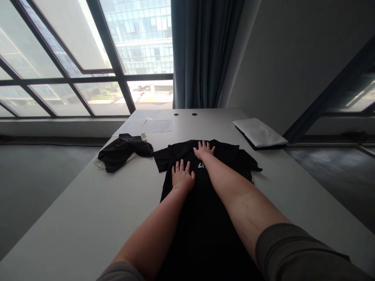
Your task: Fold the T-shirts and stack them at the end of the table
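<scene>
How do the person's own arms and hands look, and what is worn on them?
The left hand and right hand are bare, ungloved. The right sleeve is dark grey, with seam-like bands near its edge; the left sleeve is grey, only its end showing.

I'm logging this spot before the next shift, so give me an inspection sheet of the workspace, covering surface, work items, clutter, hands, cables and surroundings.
Surface: pale table, with two round holes near its far edge.
Work items: black shirt, spread out, with a small pale print partly hidden by the right arm.
Clutter: crumpled dark cloth and papers on the left; flat pale package on the right.
Hands: left hand and right hand both on the shirt, fingers spread.
Cables: nothing seen.
Surroundings: large windows, blue-grey curtain, grey floor.
</scene>
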Demonstrator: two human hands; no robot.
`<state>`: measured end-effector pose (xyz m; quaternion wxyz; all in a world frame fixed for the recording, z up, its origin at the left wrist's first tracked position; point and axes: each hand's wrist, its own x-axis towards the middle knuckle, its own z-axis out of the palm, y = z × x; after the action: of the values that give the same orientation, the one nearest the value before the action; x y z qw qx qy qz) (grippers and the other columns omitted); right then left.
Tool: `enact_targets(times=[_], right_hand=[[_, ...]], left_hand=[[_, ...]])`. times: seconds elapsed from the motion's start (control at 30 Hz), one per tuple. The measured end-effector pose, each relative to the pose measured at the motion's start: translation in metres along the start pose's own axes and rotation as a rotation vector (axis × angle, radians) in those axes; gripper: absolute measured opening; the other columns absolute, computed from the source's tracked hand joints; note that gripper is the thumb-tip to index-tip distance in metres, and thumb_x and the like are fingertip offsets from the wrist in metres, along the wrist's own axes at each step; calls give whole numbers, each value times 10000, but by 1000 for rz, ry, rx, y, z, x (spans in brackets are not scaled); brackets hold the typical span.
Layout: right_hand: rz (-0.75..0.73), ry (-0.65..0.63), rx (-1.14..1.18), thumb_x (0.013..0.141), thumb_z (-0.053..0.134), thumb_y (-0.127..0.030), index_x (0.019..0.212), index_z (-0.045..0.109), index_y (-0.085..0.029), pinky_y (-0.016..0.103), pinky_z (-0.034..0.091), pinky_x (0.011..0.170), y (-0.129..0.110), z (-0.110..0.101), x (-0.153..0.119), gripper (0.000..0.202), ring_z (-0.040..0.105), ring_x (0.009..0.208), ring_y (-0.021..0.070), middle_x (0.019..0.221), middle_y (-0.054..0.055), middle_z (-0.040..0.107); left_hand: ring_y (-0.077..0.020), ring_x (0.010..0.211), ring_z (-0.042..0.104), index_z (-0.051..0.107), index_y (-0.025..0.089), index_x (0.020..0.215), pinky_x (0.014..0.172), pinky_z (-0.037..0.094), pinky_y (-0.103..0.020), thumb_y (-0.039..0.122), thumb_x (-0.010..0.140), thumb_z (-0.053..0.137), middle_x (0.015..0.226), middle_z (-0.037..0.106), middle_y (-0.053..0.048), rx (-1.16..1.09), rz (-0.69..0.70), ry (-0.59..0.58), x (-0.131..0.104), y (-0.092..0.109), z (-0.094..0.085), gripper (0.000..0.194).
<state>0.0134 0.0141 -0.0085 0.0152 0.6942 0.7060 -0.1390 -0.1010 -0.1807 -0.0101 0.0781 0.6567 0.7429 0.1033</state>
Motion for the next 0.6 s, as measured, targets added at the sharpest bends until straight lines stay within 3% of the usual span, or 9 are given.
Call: enact_targets(times=[0.27,0.5,0.6], right_hand=[[-32,46,-10,1013,134,-648,1678,121,-309,710,-14,1193,7,-2,9,746,-16,1583,359,1753,43,-39],[-57,87,-11,1022,103,-642,1675,144,-314,698,-11,1201,11,4,8,733,0,1583,353,1754,42,-1],[-62,88,-12,1017,128,-658,1676,146,-303,693,-7,1204,10,2,7,749,1,1582,355,1753,46,4]], left_hand=[[-341,1588,150,354,314,1619,1275,111,-568,524,988,349,1708,279,-21,3,19,6,0,-1,-1,664],[-348,1590,139,380,280,1611,1283,99,-547,526,988,362,1714,261,-41,11,21,-7,-2,-1,2,670],[-363,1592,118,321,241,1636,1276,100,-572,533,981,384,1725,218,-68,9,14,27,2,2,4,720]])
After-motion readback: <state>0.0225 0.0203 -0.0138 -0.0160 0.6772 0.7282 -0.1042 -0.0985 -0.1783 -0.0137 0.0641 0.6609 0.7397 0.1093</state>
